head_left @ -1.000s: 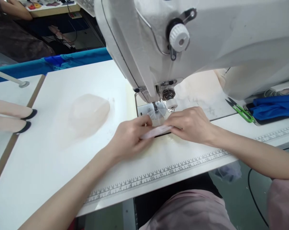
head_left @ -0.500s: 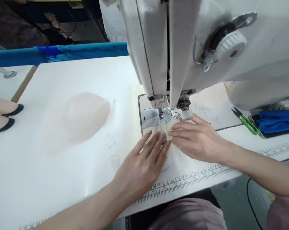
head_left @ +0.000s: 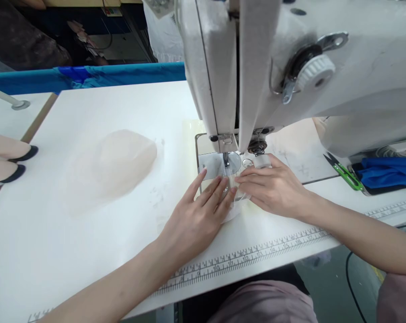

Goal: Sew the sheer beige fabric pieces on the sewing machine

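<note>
My left hand (head_left: pixel 199 211) lies flat with fingers stretched out on a small sheer pale fabric piece (head_left: pixel 232 214), just in front of the presser foot (head_left: pixel 226 162) of a white sewing machine (head_left: pixel 273 67). My right hand (head_left: pixel 273 188) rests beside it, fingers extended and pressing the same piece from the right. The fingertips of both hands nearly meet at the needle plate (head_left: pixel 213 165). Most of the fabric is hidden under my hands.
A heap of sheer pale fabric pieces (head_left: pixel 112 163) lies on the white table (head_left: pixel 55 251) to the left. Green thread snips (head_left: pixel 344 170) and blue cloth (head_left: pixel 387 172) sit at the right. A printed ruler (head_left: pixel 243 258) runs along the front edge. Skin-toned forms with black tips (head_left: pixel 11 161) poke in at far left.
A second ago both hands pinched a folded pinkish strip; now they lie flat on the sheer piece and have slid it slightly toward the presser foot. The view has shifted closer.
</note>
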Tool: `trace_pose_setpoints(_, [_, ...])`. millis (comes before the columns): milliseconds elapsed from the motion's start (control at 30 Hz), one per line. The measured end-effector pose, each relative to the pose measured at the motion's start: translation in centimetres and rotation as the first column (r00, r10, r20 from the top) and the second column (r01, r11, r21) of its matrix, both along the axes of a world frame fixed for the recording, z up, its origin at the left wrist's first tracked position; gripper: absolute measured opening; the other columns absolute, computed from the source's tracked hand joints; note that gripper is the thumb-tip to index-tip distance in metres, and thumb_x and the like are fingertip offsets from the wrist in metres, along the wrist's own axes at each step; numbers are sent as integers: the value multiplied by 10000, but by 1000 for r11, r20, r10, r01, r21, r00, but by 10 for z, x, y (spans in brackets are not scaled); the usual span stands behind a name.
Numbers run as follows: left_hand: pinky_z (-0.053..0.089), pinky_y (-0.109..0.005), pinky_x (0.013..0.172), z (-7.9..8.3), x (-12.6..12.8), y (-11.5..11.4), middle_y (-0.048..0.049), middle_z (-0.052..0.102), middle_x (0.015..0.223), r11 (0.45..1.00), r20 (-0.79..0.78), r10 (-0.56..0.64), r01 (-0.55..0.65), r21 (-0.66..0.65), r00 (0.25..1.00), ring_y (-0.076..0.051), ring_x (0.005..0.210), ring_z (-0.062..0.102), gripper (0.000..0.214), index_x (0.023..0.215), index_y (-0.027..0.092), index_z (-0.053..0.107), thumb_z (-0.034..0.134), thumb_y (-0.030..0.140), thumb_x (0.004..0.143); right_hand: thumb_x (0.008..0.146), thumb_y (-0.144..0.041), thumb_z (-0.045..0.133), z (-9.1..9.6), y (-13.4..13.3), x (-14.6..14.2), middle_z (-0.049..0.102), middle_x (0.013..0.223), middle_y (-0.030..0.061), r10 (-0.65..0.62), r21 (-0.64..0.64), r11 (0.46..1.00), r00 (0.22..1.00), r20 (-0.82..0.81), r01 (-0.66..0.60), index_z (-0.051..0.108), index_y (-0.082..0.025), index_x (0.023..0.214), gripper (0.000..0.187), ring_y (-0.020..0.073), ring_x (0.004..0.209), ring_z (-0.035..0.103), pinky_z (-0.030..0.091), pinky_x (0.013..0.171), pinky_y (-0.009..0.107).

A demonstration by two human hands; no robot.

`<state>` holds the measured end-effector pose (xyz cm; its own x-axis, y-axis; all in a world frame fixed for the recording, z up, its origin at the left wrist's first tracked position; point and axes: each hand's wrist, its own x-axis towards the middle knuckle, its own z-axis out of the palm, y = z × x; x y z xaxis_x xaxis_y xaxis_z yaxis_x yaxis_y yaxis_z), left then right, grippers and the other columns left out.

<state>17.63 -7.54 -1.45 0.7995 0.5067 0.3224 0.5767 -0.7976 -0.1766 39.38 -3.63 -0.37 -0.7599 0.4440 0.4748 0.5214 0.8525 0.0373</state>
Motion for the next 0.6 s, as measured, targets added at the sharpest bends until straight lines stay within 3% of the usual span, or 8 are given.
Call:
trace_pose_setpoints(400, [365,-635,1067,-4,-1,29,-203,639,1206,998,31,51,-52,43,998,-318,1147,604,367,1255,39,559,424,135,928,896,-62,407,-14,19,-5,757,856,-12,-117,124,986,993,7,115,682,-191,805,318,141,704,625,373,849,365])
trace_pose_setpoints(600, [381,-594,1076,-5,0,33,-167,653,1201,994,55,75,-79,70,996,-301,1131,614,326,1208,78,599,499,170,912,914,-110,447,-17,20,-8,746,821,-15,-143,191,970,988,-53,150,697,-178,850,267,139,726,613,388,875,355])
